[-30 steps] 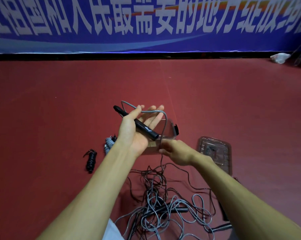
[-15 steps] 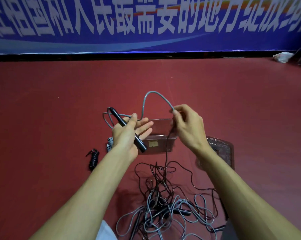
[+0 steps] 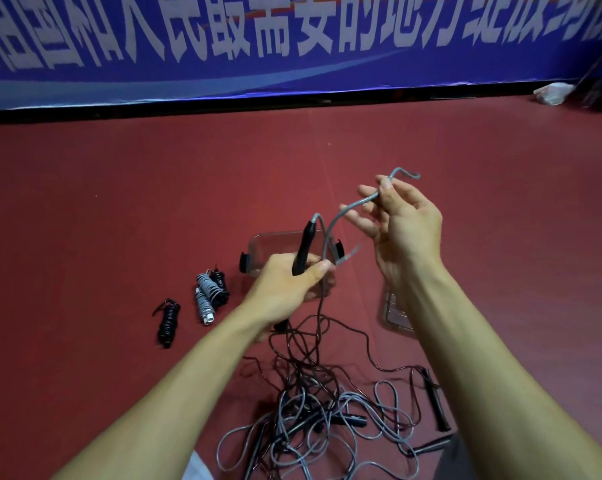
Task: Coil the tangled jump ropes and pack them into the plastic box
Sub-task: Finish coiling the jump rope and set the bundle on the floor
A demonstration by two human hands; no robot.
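Rising further right, the right hand (image 3: pixel 401 233) had carried the grey cord (image 3: pixel 334 223) up, pinched in loosely curled fingers, while the left hand (image 3: pixel 289 285) gripped the black handle (image 3: pixel 303 249) upright. Winding looked barely begun; the tangled ropes (image 3: pixel 327 410) lay near, the plastic box (image 3: pixel 275 247) beyond.

A blue banner (image 3: pixel 292 46) with white characters borders the red floor (image 3: pixel 119 202); crumpled white litter (image 3: pixel 552 92) lies far right.

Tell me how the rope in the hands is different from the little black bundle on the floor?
The grey rope hangs loose between both hands; the black bundle is wound tight. The rope is held up; the bundle lies on the red floor. Both are jump ropes.
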